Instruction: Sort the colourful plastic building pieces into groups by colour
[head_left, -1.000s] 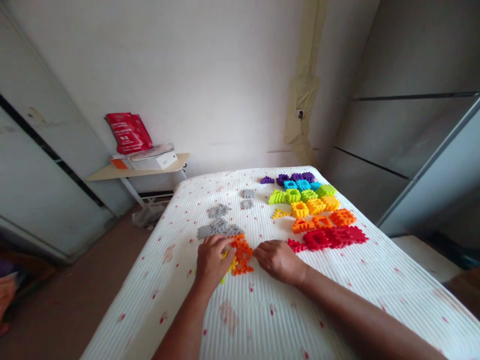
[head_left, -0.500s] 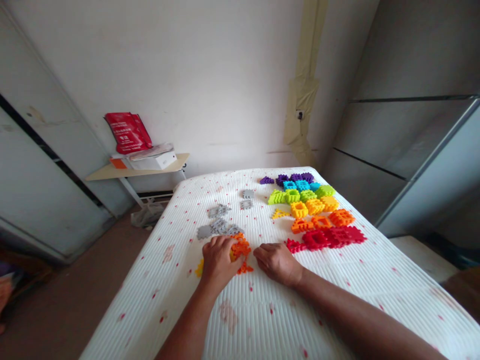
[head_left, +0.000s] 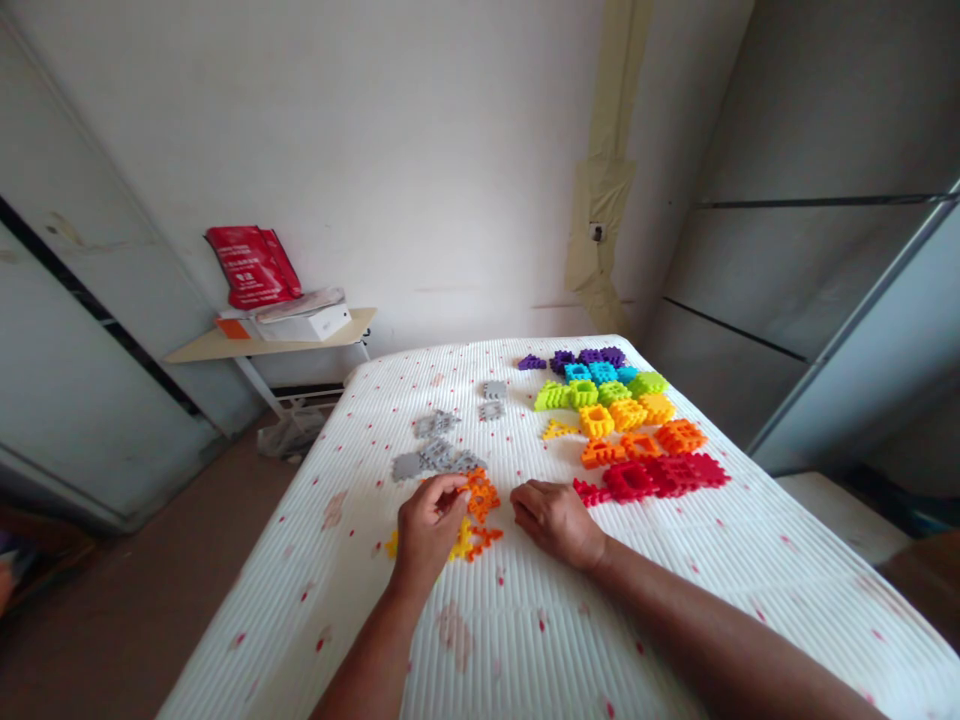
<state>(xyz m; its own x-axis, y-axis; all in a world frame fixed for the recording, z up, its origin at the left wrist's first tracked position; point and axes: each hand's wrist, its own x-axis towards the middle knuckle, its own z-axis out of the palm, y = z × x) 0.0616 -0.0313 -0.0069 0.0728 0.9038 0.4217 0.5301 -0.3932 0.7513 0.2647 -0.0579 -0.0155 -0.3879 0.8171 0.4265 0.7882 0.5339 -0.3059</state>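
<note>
The left hand (head_left: 430, 530) was held curled at the orange pieces (head_left: 481, 497), fingers bunched, tips at their near edge; a pinch could not be confirmed. The right hand (head_left: 555, 522) was rested empty, fingers pressed together, just beside them. Hard plastic lattice shapes were noted: yellow pieces (head_left: 459, 543) under the left hand, grey squares (head_left: 439, 455) beyond, and colour-sorted blocks (head_left: 630, 420) on the ribbed white mattress (head_left: 525, 640).

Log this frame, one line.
left hand: at orange plastic lattice blocks, grip unclear | right hand: resting empty on white quilted mattress | nearby: yellow plastic blocks, grey plastic blocks
</note>
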